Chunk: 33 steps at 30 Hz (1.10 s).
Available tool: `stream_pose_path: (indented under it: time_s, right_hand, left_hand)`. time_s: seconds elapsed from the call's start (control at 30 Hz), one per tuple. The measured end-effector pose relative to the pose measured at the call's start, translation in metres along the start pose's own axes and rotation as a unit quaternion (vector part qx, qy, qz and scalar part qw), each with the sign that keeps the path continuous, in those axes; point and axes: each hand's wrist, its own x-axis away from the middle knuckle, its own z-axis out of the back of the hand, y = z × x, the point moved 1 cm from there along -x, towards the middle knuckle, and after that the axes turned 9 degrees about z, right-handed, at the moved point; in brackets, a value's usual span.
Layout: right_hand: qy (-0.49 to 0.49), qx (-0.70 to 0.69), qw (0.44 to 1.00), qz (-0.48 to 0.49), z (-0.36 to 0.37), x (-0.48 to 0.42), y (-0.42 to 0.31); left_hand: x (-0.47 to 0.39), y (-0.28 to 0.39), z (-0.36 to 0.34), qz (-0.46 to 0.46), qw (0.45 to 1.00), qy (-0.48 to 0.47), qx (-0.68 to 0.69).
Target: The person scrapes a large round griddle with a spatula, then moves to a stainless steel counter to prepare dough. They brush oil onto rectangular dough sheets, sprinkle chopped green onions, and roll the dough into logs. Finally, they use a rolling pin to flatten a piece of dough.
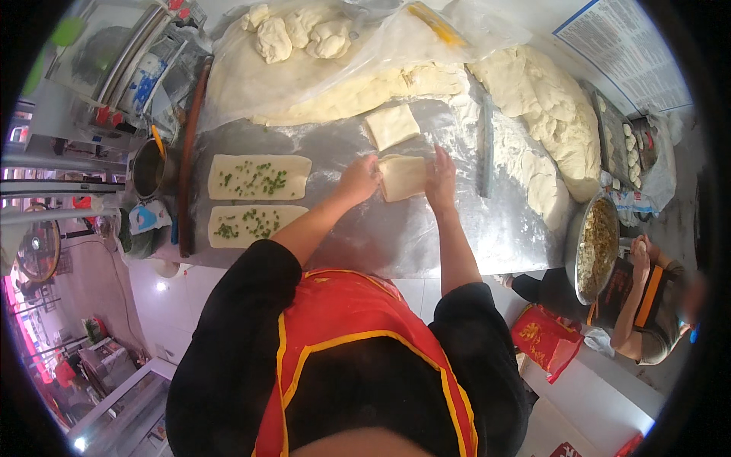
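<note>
A folded square of pale dough (pixel 404 179) lies on the floury metal worktop (pixel 342 245) between my two hands. My left hand (pixel 361 181) has its fingertips closed on the left edge of this square. Along the right edge rests my right hand (pixel 441 181), its fingers pointing away from me; whether it grips the dough is hidden. Just beyond lies a second folded dough square (pixel 393 127). To the left are two flat dough rectangles, a farther one (pixel 260 177) and a nearer one (pixel 257 224), both strewn with chopped green onion.
A wooden rolling pin (pixel 194 154) lies at the left, beside a metal pot (pixel 149 171). Large dough masses (pixel 537 108) and plastic sheeting (pixel 365 51) fill the back. A grey bar (pixel 486 145) and a bowl of filling (pixel 597 251) stand right, near another person (pixel 639 297).
</note>
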Motion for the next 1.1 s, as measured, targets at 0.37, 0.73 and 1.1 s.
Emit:
stream_pose_path:
  time_s: [0.37,0.73,1.1]
  right_hand:
    - [-0.084,0.114,0.977,0.161,-0.058,0.058,-0.087]
    - [-0.089,0.167,0.966,0.174,-0.023,0.047,-0.069]
    - [-0.178,-0.4,0.858,-0.269,-0.173,0.028,-0.149]
  left_hand:
    - [0.035,-0.051,0.012,-0.015,0.991,0.129,-0.028]
    - [0.065,-0.058,0.03,-0.151,0.979,0.124,0.054]
    - [0.122,-0.145,0.159,-0.003,0.95,0.298,0.093]
